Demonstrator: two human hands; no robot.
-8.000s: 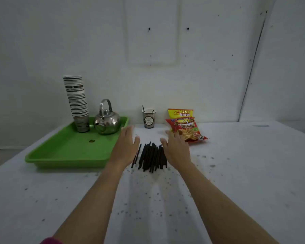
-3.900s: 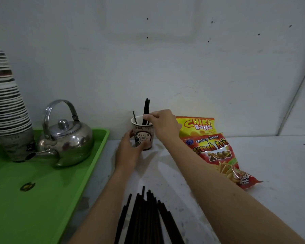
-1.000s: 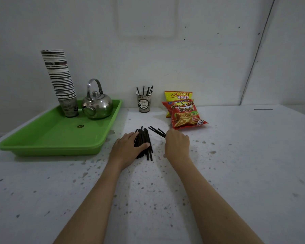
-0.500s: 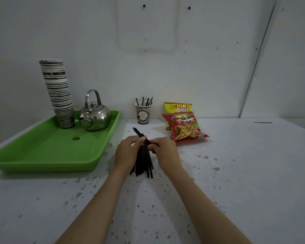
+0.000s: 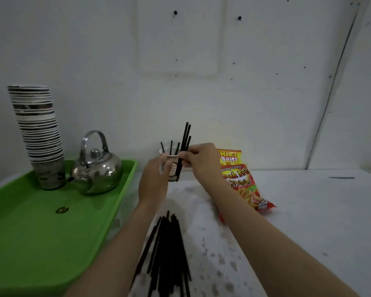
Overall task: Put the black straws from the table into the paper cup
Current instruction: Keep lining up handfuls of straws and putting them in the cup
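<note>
Pinching black straws (image 5: 185, 139), right hand (image 5: 199, 161), left hand (image 5: 153, 181) cupping paper cup (image 5: 172, 168)

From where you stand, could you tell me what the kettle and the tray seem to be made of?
The kettle looks like polished metal, probably steel: its body mirrors the surroundings. The green tray seems to be moulded plastic with a smooth, slightly glossy surface and a rounded rim.

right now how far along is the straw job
Done: a few black straws already stand in the printed paper cup. In hand: the right hand holds a small bunch of black straws upright beside the cup, not yet in, while the left hand steadies the cup. Left: a large pile of black straws lies on the white table.
</note>
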